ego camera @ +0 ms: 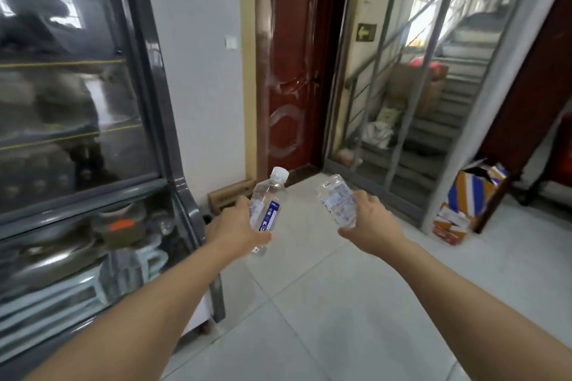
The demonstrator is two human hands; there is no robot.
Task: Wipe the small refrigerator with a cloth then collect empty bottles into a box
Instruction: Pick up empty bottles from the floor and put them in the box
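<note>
A bottle in each hand, over the tiled floor.
The left hand (238, 230) has its grip closed around a capped bottle (267, 208); the right hand (373, 221) clasps a capless bottle (337, 202), beside the glass-fronted cabinet (80, 120).

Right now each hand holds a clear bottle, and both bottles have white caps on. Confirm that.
Not quite. The head view shows the left hand holding a bottle with a white cap, but the right hand's bottle has no cap. Each hand does hold a clear bottle.
</note>
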